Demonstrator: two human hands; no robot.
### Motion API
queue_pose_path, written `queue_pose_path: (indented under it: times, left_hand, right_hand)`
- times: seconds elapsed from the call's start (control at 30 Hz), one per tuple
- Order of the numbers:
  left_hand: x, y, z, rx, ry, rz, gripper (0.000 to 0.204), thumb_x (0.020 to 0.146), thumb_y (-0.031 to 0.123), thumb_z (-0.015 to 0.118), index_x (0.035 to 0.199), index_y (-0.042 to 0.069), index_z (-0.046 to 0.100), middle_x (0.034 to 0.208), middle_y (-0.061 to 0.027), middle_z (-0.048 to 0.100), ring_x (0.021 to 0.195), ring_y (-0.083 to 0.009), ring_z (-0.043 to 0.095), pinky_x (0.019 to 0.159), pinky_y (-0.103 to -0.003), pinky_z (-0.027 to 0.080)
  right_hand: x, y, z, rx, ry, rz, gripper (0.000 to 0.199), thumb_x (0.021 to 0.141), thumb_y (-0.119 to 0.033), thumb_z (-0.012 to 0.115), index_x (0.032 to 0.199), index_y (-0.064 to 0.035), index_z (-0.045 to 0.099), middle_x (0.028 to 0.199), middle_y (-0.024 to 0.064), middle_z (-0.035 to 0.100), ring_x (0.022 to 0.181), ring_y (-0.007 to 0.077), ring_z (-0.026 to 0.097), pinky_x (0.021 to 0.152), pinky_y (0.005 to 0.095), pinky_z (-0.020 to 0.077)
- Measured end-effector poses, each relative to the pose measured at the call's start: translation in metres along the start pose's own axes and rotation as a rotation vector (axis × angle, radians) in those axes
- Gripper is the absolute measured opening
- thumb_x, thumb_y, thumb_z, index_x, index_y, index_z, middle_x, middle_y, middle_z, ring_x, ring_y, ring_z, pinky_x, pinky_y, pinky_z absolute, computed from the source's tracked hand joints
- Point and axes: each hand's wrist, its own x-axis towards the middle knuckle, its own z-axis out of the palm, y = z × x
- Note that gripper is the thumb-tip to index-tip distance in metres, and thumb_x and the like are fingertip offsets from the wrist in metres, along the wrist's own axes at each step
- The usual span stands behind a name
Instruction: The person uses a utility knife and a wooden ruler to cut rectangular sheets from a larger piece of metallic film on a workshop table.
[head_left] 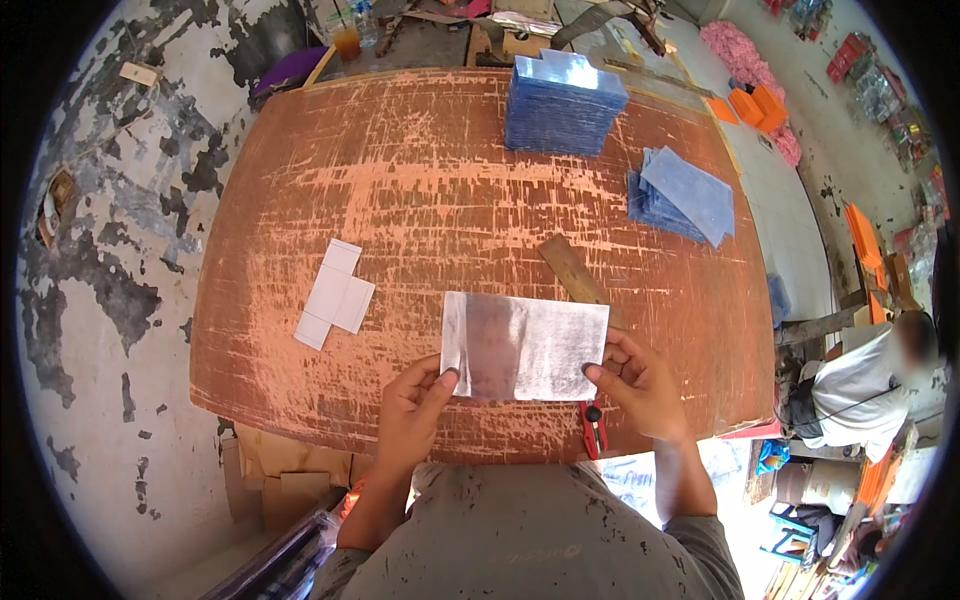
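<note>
Between both hands I hold a shiny rectangular sheet [525, 347], apparently thin plastic, with bright glare on its right part and a darker band left of centre. My left hand [415, 400] pinches its lower left corner, thumb on top. At its lower right edge, my right hand [645, 388] grips it the same way. Just below the sheet lies a red and black cutter [592, 430], partly covered. A flat brown strip [571, 267], like a ruler, runs from behind the sheet's top edge. To the left, a white T-shaped card template [335, 293] rests on the worn tabletop [420, 190].
A tall stack of bluish plastic sheets [562, 115] stands at the table's far edge. Right of it, several loose sheets [685, 195] overlap. A cup of brown drink [344, 40] sits beyond the table. Another person [860, 390] is at the right, off the table.
</note>
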Motion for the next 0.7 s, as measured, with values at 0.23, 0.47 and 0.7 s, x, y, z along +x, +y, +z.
queue_pose_path:
  times: [0.23, 0.47, 0.7]
  left_hand:
    - [0.006, -0.010, -0.002, 0.047, -0.028, -0.017, 0.034, 0.112, 0.010, 0.066, 0.141, -0.009, 0.066, 0.120, -0.0107, 0.077, 0.105, -0.0149, 0.073, 0.093, -0.032, 0.061]
    - [0.008, -0.013, -0.004, 0.037, -0.043, -0.068, 0.032, 0.111, 0.011, 0.068, 0.137, -0.008, 0.067, 0.114, -0.0096, 0.077, 0.100, -0.0149, 0.073, 0.091, -0.033, 0.064]
    - [0.010, -0.017, -0.008, 0.037, 0.025, -0.051, 0.030, 0.111, 0.008, 0.066, 0.138, -0.006, 0.067, 0.116, -0.0098, 0.076, 0.104, -0.0164, 0.074, 0.094, -0.036, 0.064]
  right_hand:
    - [0.000, 0.019, 0.001, -0.042, 0.150, 0.033, 0.055, 0.106, 0.000, 0.072, 0.158, 0.0046, 0.053, 0.110, 0.0046, 0.075, 0.091, 0.0064, 0.067, 0.076, 0.0221, 0.0521]
    - [0.005, 0.027, 0.002, -0.049, 0.159, -0.070, 0.056, 0.107, 0.002, 0.070, 0.160, 0.0027, 0.053, 0.106, 0.0035, 0.072, 0.089, 0.0053, 0.063, 0.074, 0.0225, 0.0492]
    - [0.012, 0.032, 0.007, -0.086, 0.125, -0.089, 0.061, 0.107, 0.004, 0.068, 0.165, 0.0001, 0.049, 0.109, 0.0025, 0.071, 0.092, 0.0060, 0.061, 0.080, 0.0238, 0.0508]
